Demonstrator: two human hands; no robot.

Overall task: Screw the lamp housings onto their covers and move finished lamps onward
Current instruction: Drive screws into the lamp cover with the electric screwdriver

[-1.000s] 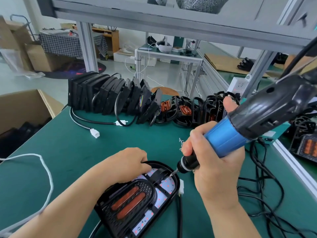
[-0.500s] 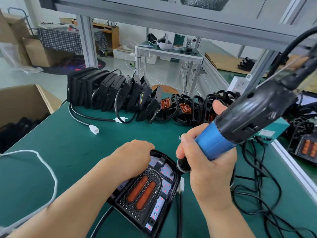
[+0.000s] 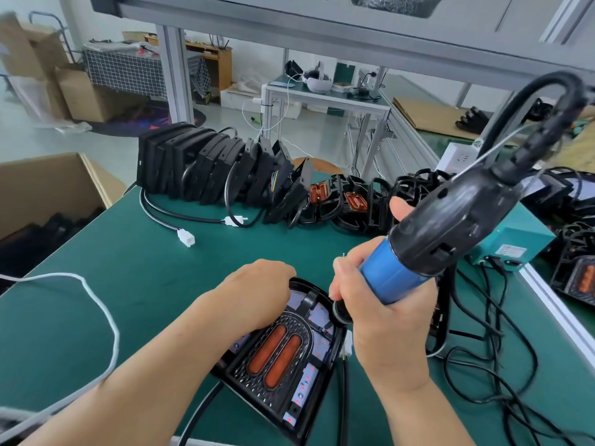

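- The left hand (image 3: 257, 294) was curled over the far left rim of the lamp (image 3: 283, 358), holding it down on the green worktop (image 3: 128, 284).
- The right hand (image 3: 380, 313) gripped the electric screwdriver (image 3: 450, 220) round its blue barrel, with the thumb raised against the black body. The tool tilted up to the right, and its black nose was at the lamp's far right corner.
- The lamp lay flat at the near middle of the worktop. The 2 orange strips in its black grille faced up, and a black cable left its near side.
- Along the far edge a row of black housings (image 3: 209, 169) stood on edge, leaning. To their right sat open covers (image 3: 338, 201) with orange inserts.
- A white cord (image 3: 96, 304) looped across the left of the worktop, and a cardboard box (image 3: 48, 181) stood past its left edge.
- A teal box (image 3: 515, 239) and tangled black cables (image 3: 483, 317) lay to the right.
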